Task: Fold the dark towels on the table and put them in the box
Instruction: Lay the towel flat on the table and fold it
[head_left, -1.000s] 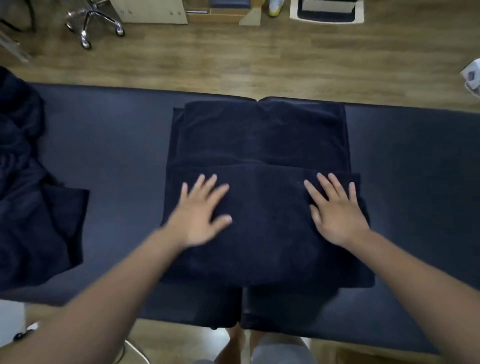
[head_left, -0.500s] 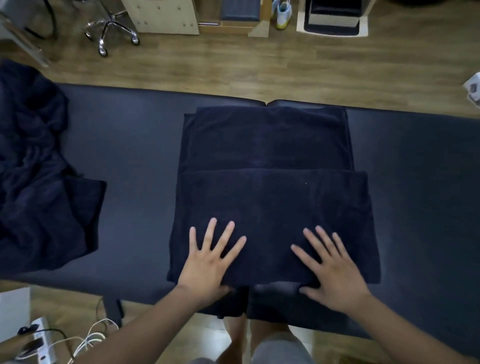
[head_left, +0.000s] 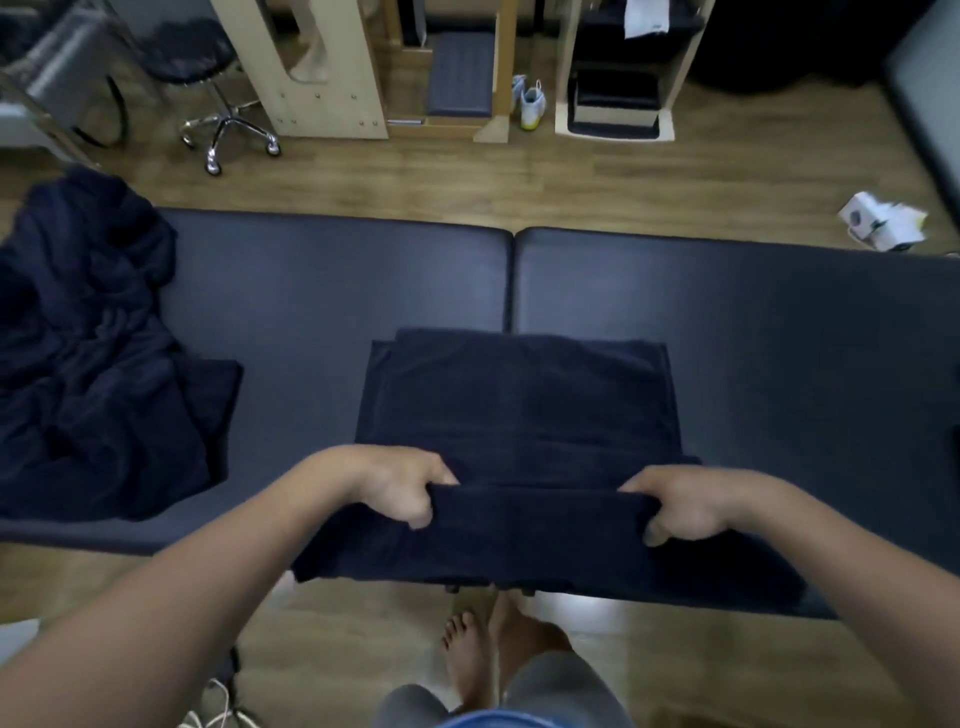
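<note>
Both hands — left hand, right hand — flat before, now grasp the towel's near edge.

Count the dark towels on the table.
2: a part-folded towel at centre, gripped by left hand and right hand; a crumpled heap at left, perhaps hiding more.

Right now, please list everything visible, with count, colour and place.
folded towel: one, dark navy, table middle
towel heap: one, dark navy, table's left end
table: one, dark, padded, across the view
stool: one, black and chrome, far-left floor
shoes: two, white, floor beyond the table
carton: one, white, floor far right
feet: two, bare, floor beneath
left hand: one, grips folded towel's near edge
right hand: one, grips the same edge
</note>
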